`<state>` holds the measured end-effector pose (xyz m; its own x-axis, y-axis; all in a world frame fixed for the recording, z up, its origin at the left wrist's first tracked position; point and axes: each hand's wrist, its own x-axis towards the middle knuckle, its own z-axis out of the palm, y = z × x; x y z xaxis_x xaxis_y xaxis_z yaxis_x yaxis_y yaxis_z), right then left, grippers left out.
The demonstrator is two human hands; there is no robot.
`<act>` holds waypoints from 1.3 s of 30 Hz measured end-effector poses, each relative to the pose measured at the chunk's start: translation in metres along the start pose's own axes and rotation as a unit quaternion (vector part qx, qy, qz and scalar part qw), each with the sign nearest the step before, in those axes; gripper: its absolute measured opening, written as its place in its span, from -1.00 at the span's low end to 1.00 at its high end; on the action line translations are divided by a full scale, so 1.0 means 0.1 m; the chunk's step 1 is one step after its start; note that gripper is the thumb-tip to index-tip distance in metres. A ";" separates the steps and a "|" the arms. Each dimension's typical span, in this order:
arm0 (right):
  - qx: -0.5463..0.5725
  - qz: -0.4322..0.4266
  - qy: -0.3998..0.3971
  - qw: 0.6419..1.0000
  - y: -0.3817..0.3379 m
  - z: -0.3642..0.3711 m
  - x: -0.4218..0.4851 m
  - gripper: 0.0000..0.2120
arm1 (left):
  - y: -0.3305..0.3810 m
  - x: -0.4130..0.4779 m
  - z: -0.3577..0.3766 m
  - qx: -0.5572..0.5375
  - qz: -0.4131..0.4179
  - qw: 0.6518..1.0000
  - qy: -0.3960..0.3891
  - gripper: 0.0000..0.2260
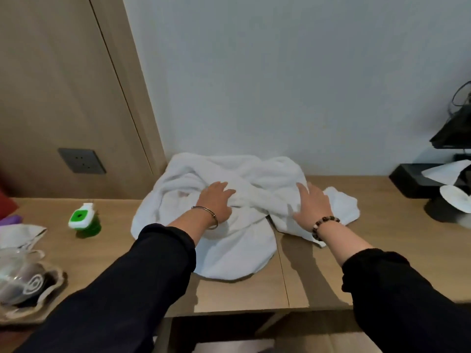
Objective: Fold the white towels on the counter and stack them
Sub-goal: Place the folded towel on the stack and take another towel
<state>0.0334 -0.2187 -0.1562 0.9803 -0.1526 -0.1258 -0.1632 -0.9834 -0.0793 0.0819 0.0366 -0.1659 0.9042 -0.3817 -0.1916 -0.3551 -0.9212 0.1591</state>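
Your left hand (216, 202) and right hand (314, 203) both lie on the rumpled white towels (234, 250).
Right of the green-capped bottle (84, 220), the towels sit heaped on the surface (318, 276) against the wall; your left hand is loosely spread on the middle folds, your right pressed flat, fingers (302, 189) straight.

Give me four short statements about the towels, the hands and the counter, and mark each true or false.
1. The left hand and right hand both rest on the white towels. True.
2. The towels sit folded in a neat stack. False: they lie in a crumpled, unfolded heap on the counter.
3. A green bottle stands left of the towels. True.
4. The bead bracelet is on the left wrist. False: it is on the right wrist; the left wears a metal bangle.
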 end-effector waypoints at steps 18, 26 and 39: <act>-0.060 -0.159 -0.049 0.984 0.61 1.06 1.04 -0.31 | 0.79 0.37 1.20 0.076 -0.125 0.989 -0.034 -0.10; -0.078 0.072 0.002 0.994 1.15 0.70 1.37 -0.63 | 0.26 0.17 0.84 0.094 -0.123 0.987 -0.045 -0.66; -0.037 -0.182 -0.047 0.981 0.66 1.16 0.84 -0.07 | 0.95 0.40 1.26 0.110 -0.118 0.986 -0.029 -0.16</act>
<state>0.0918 -0.2850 -0.2870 0.9568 0.2166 -0.1937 0.2079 -0.9760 -0.0646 0.0548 -0.0754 -0.2805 0.9554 -0.1519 -0.2533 -0.1845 -0.9766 -0.1104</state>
